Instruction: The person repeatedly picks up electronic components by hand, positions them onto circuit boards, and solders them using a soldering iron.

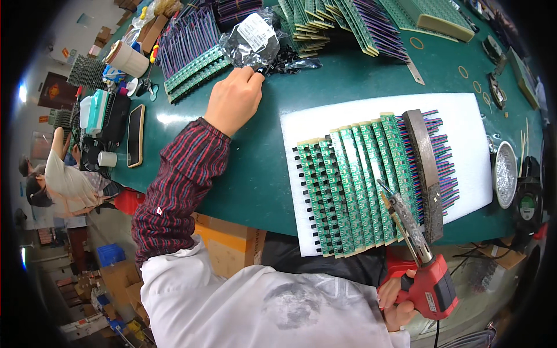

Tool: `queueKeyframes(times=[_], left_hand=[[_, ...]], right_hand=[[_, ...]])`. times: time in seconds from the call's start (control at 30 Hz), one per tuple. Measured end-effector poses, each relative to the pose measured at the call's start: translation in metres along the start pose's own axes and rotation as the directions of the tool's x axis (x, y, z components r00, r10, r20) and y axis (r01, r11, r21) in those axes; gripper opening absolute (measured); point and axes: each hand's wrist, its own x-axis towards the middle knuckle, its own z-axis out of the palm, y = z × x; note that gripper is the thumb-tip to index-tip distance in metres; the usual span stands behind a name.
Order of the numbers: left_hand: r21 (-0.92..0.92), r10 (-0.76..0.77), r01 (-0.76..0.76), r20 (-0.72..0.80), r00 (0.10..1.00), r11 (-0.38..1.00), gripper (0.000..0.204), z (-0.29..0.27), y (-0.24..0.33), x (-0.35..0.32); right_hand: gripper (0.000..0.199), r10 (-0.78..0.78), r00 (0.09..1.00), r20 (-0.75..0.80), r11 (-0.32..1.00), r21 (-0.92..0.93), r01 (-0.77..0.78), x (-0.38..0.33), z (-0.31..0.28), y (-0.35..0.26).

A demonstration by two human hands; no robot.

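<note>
My left hand (234,100) reaches far across the green table and pinches a small black part (261,71) at the edge of a crinkled plastic bag (253,37) of black parts. My right hand (397,301) grips a red soldering gun (428,277) near my lap; its metal tip (383,188) points up over a row of green circuit board strips (354,185). The strips lie side by side on a white foam sheet (464,122). A dark metal bar (425,168) lies across their coloured wire ends.
Stacks of green boards with purple wires (191,46) fill the far edge. A phone (136,134), tape roll (125,58) and small bottles sit at left. A metal dish (505,174) and rubber bands (464,72) lie at right. Another person (58,174) sits at far left.
</note>
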Motion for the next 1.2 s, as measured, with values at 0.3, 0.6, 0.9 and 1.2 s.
queueKeyframes(times=[0.3, 0.6, 0.9, 1.2], left_hand=[[-0.099, -0.049, 0.058, 0.091, 0.995, 0.993, 0.007, -0.028, 0.013, 0.006], [-0.783, -0.181, 0.255, 0.184, 0.966, 0.567, 0.016, -0.103, 0.137, -0.027], [-0.923, -0.034, -0.031, -0.048, 0.998, 0.383, 0.031, -0.106, 0.212, -0.044], [-0.823, 0.259, -0.353, -0.259, 0.931, 0.445, 0.026, -0.101, 0.206, -0.049]], right_hand=[[0.077, 0.015, 1.000, -0.008, 0.999, -0.035, -0.015, 0.009, 0.007, -0.005], [0.069, -0.086, 0.975, 0.203, 0.991, -0.084, 0.105, 0.032, 0.016, 0.007], [0.031, 0.160, 0.976, 0.149, 0.962, -0.244, -0.121, 0.045, 0.039, -0.017], [0.051, 0.037, 0.965, 0.260, 0.926, -0.371, 0.064, 0.049, 0.044, -0.020]])
